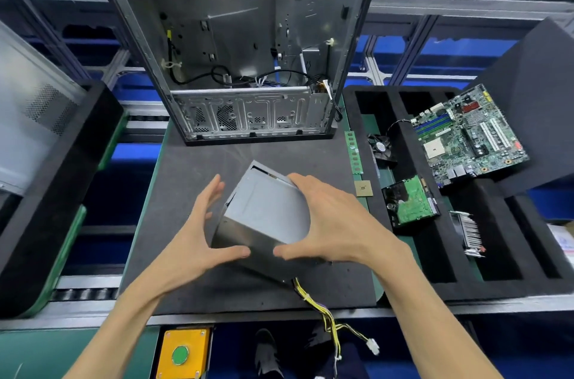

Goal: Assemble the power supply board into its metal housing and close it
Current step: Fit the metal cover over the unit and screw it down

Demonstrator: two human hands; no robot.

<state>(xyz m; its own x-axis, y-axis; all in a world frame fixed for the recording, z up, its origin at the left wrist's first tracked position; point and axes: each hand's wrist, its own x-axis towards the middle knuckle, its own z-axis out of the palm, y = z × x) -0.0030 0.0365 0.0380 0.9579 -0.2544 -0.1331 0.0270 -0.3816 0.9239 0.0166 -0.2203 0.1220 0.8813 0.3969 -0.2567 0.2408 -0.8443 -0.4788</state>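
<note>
Item: metal housing of the power supply, grey, lying tilted on the dark mat, one corner turned away from the person.

Grip: right hand holds the housing, fingers curled over its far right edge, thumb pressed on the near face. Left hand is spread wide beside the housing's left side, fingers straight and apart from the metal, thumb tip touching the near face just beside the right thumb.

Attached: bundle of yellow and black wires leaves the housing's near lower corner below the right wrist and hangs over the mat's near edge, ending in a white connector.

Writing: none legible on the housing (the chip labels to the right are too small to read).

Beyond the grip: open computer case, standing at the mat's far edge; bare mat lies between it and the hands.

Right of the grip: black foam tray holding a motherboard, a small fan, a hard drive and a heatsink; a memory stick and a processor chip lie just beside the tray's left rim.

Near side, left: yellow box with a green button.
</note>
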